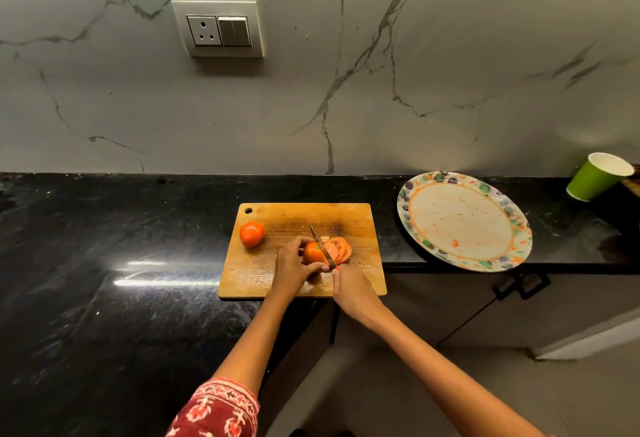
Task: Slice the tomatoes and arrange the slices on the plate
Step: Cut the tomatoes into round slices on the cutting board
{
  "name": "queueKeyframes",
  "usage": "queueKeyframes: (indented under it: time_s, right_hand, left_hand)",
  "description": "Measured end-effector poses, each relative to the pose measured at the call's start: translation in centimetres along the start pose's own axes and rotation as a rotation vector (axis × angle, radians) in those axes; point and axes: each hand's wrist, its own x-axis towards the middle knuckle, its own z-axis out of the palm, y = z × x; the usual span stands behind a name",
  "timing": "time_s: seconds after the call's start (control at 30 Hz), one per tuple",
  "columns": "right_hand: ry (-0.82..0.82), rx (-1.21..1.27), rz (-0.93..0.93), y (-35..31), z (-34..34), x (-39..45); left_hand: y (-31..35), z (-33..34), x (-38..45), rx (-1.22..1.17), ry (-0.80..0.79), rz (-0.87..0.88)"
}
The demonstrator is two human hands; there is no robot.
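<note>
Both hands work: left hand grips tomato, right hand grips knife; plate bare.

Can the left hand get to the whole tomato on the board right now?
Probably not straight away: the left hand grips the tomato being cut under the knife. The path itself is free; the whole tomato sits apart, with bare cutting board between.

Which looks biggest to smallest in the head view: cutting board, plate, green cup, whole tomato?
1. Cutting board
2. Plate, nearly as big; wide-angle stretch at the side makes the gap between these two unsure.
3. Green cup
4. Whole tomato, clearly smallest.
</note>
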Motion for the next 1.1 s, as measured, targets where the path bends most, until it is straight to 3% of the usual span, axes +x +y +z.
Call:
queueKeyframes:
  time_s: [0.5, 1.1]
  right_hand:
    - [0.005, -0.06, 0.0, -1.0, 0.3, -0.1]
    - [-0.017, -0.057, -0.027, -1.4, -0.2, 1.0]
  left_hand:
    - [-0.4, -0.2, 0.3, -0.074, 0.001, -0.112]
    - [-0.6, 0.0, 0.3, 0.004, -0.013, -0.066]
